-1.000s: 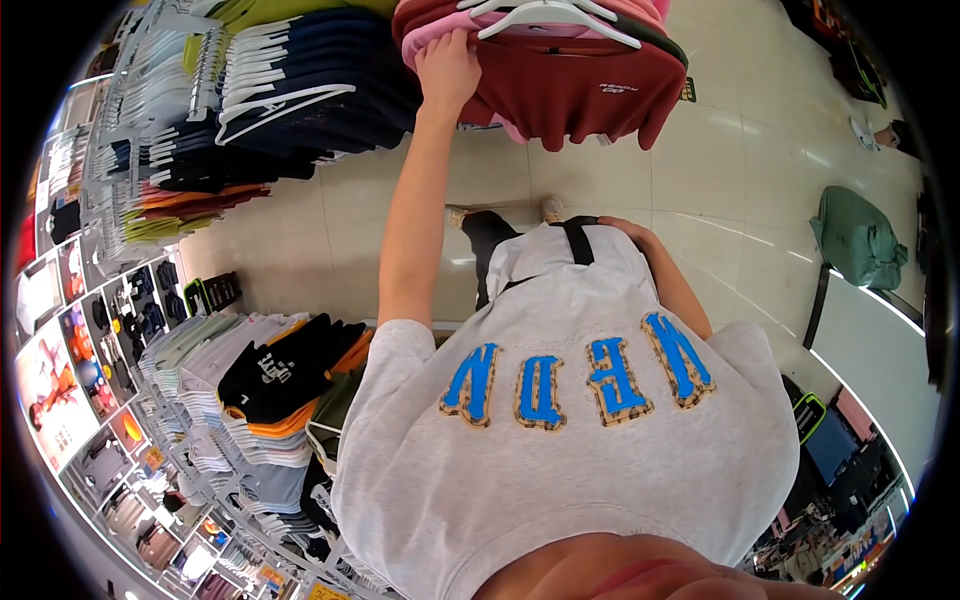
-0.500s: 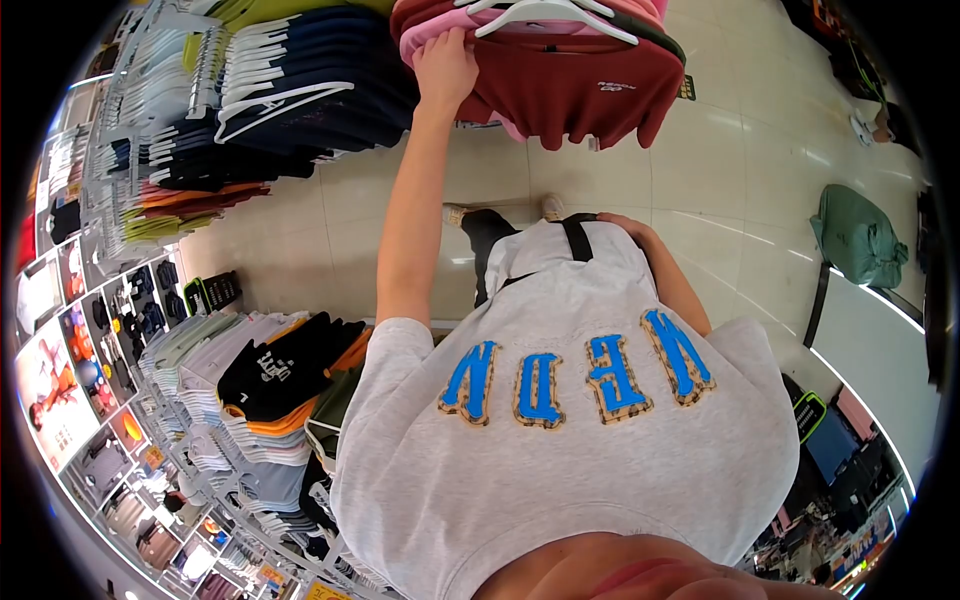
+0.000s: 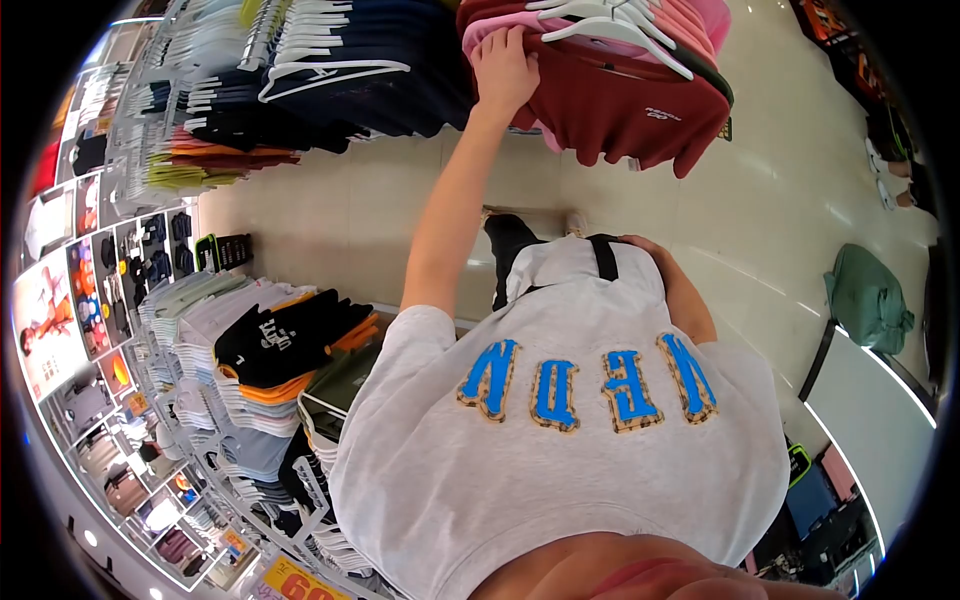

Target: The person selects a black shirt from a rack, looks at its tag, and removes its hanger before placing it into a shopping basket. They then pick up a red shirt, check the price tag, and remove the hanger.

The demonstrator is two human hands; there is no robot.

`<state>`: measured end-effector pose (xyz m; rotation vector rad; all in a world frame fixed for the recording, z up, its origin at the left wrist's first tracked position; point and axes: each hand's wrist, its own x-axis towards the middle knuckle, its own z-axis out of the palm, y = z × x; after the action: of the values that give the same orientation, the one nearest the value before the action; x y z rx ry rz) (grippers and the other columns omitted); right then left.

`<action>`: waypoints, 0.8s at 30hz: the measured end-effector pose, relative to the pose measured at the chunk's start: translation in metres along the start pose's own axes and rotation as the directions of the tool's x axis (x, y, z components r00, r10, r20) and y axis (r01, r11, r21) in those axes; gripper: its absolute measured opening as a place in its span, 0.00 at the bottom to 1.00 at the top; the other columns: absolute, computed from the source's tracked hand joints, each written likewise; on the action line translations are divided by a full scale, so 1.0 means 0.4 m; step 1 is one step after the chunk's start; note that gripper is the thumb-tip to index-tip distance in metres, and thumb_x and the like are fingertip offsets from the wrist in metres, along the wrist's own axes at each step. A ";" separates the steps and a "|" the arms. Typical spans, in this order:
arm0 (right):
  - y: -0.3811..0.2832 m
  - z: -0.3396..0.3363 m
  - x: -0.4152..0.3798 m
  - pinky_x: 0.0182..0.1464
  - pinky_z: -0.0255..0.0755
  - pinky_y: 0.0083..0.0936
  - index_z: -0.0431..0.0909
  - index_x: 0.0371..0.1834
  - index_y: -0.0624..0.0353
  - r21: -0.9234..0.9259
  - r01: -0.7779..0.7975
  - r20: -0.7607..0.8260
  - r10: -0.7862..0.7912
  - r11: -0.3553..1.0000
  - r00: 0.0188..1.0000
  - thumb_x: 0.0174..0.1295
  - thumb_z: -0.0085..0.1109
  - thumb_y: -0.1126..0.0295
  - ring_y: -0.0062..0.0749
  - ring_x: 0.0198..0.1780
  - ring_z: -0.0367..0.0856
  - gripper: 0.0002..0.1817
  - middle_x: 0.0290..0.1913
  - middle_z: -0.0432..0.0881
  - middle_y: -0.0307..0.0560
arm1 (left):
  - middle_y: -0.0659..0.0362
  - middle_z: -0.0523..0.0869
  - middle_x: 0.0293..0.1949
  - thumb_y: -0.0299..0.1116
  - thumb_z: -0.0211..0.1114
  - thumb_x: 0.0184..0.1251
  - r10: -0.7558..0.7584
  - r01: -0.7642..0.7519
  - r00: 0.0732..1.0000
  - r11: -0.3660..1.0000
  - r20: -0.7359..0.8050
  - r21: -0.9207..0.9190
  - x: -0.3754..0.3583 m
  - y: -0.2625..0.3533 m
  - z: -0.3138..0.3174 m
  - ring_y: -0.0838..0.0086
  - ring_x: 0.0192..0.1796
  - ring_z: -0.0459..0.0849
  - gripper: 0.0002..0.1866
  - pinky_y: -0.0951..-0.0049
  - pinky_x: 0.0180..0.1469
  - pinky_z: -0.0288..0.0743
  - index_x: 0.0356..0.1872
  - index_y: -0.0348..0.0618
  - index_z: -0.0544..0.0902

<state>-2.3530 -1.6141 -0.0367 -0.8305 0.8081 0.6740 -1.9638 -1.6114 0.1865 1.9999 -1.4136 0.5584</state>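
My left hand (image 3: 505, 72) reaches forward to a rack of hanging clothes, its fingers curled over the shoulder of a pink sweatshirt (image 3: 482, 30). Right beside that hand, a dark red sweatshirt (image 3: 625, 105) with small white lettering hangs at the front on a white hanger (image 3: 603, 32). More pink garments hang behind it. Down at my hip, my right hand (image 3: 645, 246) lies by the hem of my light grey shirt (image 3: 570, 470) and a black strap (image 3: 605, 258). Its fingers are mostly hidden.
Navy garments (image 3: 425, 85) hang to the left of the red ones. Lower left, a black T-shirt (image 3: 280, 340) fronts another rack. A shopping basket (image 3: 222, 252) stands on the tiled floor (image 3: 330, 220). At the right, a green folded garment (image 3: 868, 295) sits by a white-topped display (image 3: 875, 400).
The rack, my left hand and the floor have shifted to the right in view. My left hand stays on the pink sweatshirt. My right hand remains at my hip.
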 end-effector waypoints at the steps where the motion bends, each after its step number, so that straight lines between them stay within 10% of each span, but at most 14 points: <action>1: 0.002 -0.003 -0.001 0.52 0.75 0.33 0.79 0.55 0.59 -0.002 -0.007 0.003 0.007 1.000 1.000 0.66 0.50 0.52 0.35 0.49 0.81 0.25 0.51 0.83 0.50 | 0.51 0.81 0.50 0.34 0.68 0.53 0.006 -0.006 0.998 1.000 -0.061 -0.008 -0.001 0.005 -0.010 0.56 0.56 0.77 0.24 0.53 0.59 0.64 0.53 0.42 0.77; 18: 0.014 -0.012 0.022 0.53 0.74 0.35 0.78 0.56 0.58 -0.012 -0.017 0.023 0.017 1.000 1.000 0.66 0.51 0.50 0.35 0.49 0.81 0.26 0.51 0.83 0.50 | 0.42 0.67 0.66 0.37 0.69 0.54 -0.305 0.326 0.920 0.944 0.247 -0.050 -0.326 -0.043 0.020 0.47 0.68 0.65 0.41 0.50 0.66 0.61 0.71 0.45 0.62; 24: 0.011 -0.033 0.014 0.53 0.74 0.35 0.78 0.56 0.57 -0.012 -0.011 0.019 0.012 1.000 1.000 0.65 0.52 0.49 0.36 0.49 0.81 0.26 0.51 0.82 0.50 | 0.40 0.68 0.67 0.45 0.69 0.56 -0.464 0.469 0.486 0.854 0.740 0.227 -0.843 -0.104 0.076 0.44 0.67 0.68 0.39 0.47 0.66 0.66 0.68 0.45 0.65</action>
<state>-2.3580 -1.6220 -0.0487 -0.8293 0.7931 0.6963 -2.0388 -1.3938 -0.0651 2.6275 -1.1544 -0.6735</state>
